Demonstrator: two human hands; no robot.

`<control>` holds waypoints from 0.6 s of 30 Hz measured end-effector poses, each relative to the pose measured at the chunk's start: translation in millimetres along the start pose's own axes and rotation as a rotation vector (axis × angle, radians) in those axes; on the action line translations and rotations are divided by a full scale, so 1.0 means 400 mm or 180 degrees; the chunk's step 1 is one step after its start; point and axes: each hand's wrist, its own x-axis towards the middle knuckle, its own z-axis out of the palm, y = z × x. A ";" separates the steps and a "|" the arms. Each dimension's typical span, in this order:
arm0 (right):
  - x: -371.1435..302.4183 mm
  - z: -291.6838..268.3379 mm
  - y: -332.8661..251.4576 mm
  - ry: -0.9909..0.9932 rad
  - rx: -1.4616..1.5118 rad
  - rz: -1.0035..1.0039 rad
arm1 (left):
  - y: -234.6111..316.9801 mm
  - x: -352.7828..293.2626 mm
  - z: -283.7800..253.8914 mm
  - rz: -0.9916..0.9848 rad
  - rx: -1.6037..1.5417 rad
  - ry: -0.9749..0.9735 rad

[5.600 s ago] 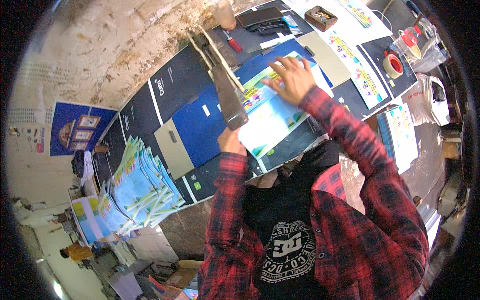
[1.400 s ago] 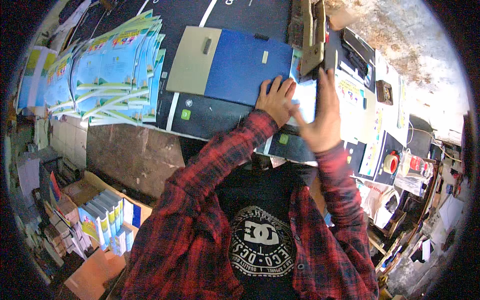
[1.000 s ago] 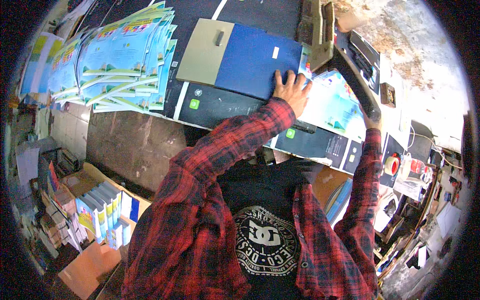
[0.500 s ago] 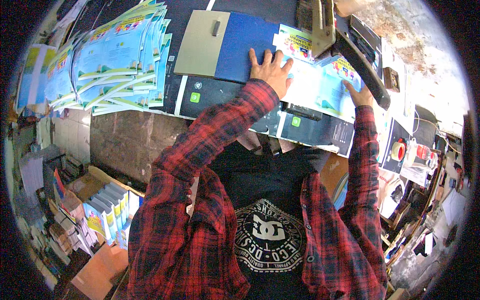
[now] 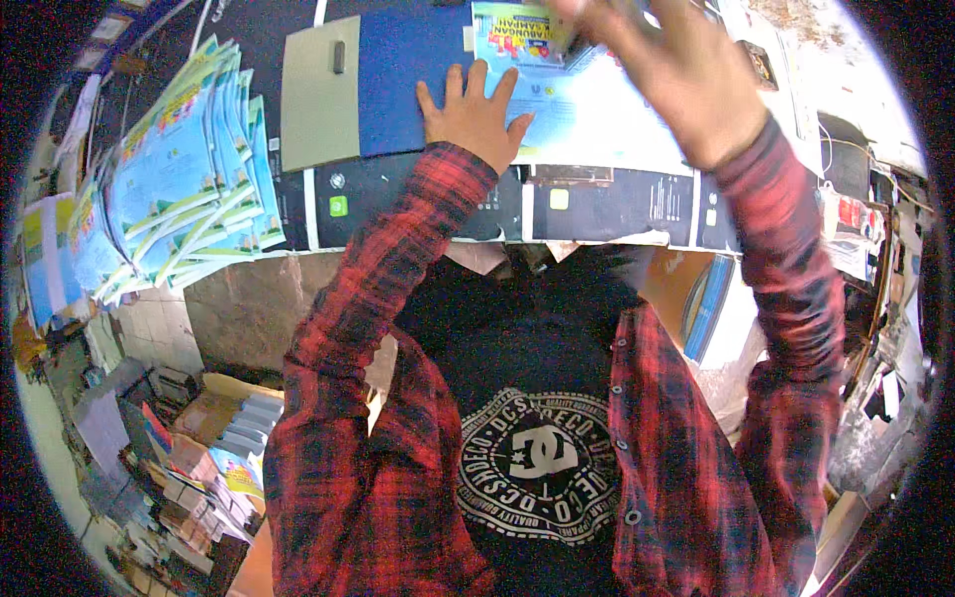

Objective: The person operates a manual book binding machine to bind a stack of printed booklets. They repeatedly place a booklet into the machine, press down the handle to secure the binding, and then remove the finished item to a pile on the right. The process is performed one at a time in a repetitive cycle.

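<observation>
My left hand (image 5: 473, 111) lies flat with fingers spread, across the right part of a blue board (image 5: 393, 90) and the left edge of a printed light-blue sheet (image 5: 542, 124). The sheet lies against the board, and glare washes out its right side. My right hand (image 5: 691, 95) is raised over the sheet's right side, large and blurred. Its fingers run up to the picture's top edge, so what they hold, if anything, cannot be made out. A dark part of a tool (image 5: 580, 52) shows beside its fingers. Left of the blue board is a beige panel (image 5: 318, 99) with a small dark bar.
A fanned stack of printed light-blue sheets (image 5: 179, 169) lies on the left of the black-covered table (image 5: 597, 204). Below left, a carton (image 5: 214, 408) holds several books. Blue-edged material (image 5: 708, 308) stands under the table at right. Clutter lines the right wall.
My right hand has lifted off the sheet and moved up and left. My left hand stays spread on board and sheet. The view has shifted, and the metal arm is now mostly out of sight.
</observation>
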 end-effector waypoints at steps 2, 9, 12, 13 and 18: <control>-0.055 0.203 -0.065 0.1611 0.1157 0.0460 | 0.029 0.015 -0.004 0.0122 -0.0112 0.0010; -0.048 0.295 -0.103 0.1544 0.0840 0.0697 | 0.013 -0.014 0.015 0.0002 -0.0245 0.0093; -0.037 0.156 -0.019 0.1111 0.2050 0.0120 | 0.005 -0.007 0.037 -0.0066 -0.0229 0.0267; -0.005 0.134 0.055 0.0607 0.2646 0.0433 | 0.000 -0.007 0.024 -0.0003 -0.0162 0.0377; -0.038 0.348 0.351 0.1391 0.1191 0.0977 | -0.010 0.055 0.035 -0.0861 -0.0250 0.0919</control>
